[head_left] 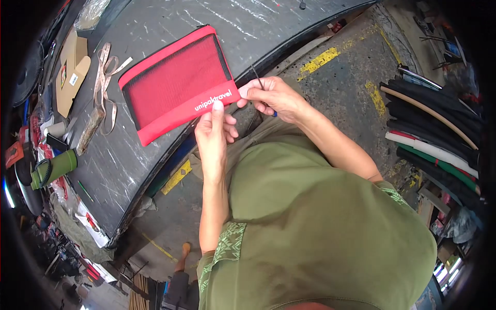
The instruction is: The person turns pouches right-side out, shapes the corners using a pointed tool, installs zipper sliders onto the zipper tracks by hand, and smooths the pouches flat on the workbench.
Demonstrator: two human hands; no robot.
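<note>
A red pouch [178, 77] with a dark mesh window, black edging and the white print "unipaktravel" lies at the table's edge, its near corner reaching past it. My left hand [213, 126] grips the lower edge, thumb on top over the print and fingers beneath. At the right corner, my right hand [276, 98] is closed, pinching the pouch between thumb and fingers. A thin dark tool [257, 75] sticks up from the right hand, and a bit of blue shows below the palm; its kind is mostly hidden by the fingers.
On the dark scratched table [155, 178] lie a tape measure [102, 88], a cardboard piece [71, 77] and a green bottle [54, 169]. Fabric rolls [431, 124] are stacked at right. Another person's leg [181, 261] shows below, on the floor with yellow markings [319, 60].
</note>
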